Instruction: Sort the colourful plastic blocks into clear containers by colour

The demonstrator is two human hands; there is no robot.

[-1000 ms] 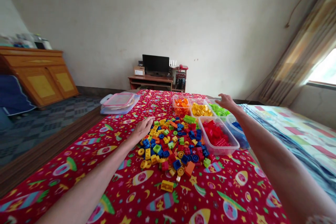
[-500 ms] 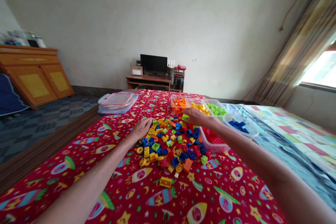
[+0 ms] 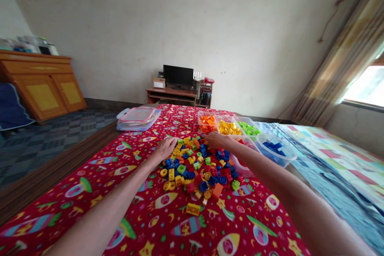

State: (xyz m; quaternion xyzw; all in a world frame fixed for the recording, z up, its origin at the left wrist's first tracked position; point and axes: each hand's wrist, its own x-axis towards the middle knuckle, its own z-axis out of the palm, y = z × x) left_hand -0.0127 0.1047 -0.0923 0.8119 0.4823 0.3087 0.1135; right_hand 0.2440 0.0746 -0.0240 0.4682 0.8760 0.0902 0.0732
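A heap of small plastic building blocks [image 3: 198,168] in blue, yellow, red, green and orange lies on a red rocket-print cloth [image 3: 168,224]. My left hand [image 3: 165,149] rests at the heap's left edge, fingers curled down onto the blocks. My right hand [image 3: 214,140] reaches over the heap's far side, fingers bent among the blocks; what it grips, if anything, is hidden. Behind stand clear tubs of orange blocks [image 3: 207,122], yellow blocks [image 3: 229,127], green blocks [image 3: 249,129] and blue blocks [image 3: 274,149]. A tub of red blocks [image 3: 241,165] is partly hidden by my right forearm.
A stack of clear lidded containers [image 3: 138,117] sits at the cloth's far left. One yellow block [image 3: 193,209] lies apart, nearer to me. A striped sheet [image 3: 336,156] covers the right side. A wooden cabinet [image 3: 45,84] and a desk with a monitor [image 3: 177,77] stand against the walls.
My right hand has come back from above the green tub, leftward and down, to the far side of the loose heap. My left hand has stayed at the heap's left edge.
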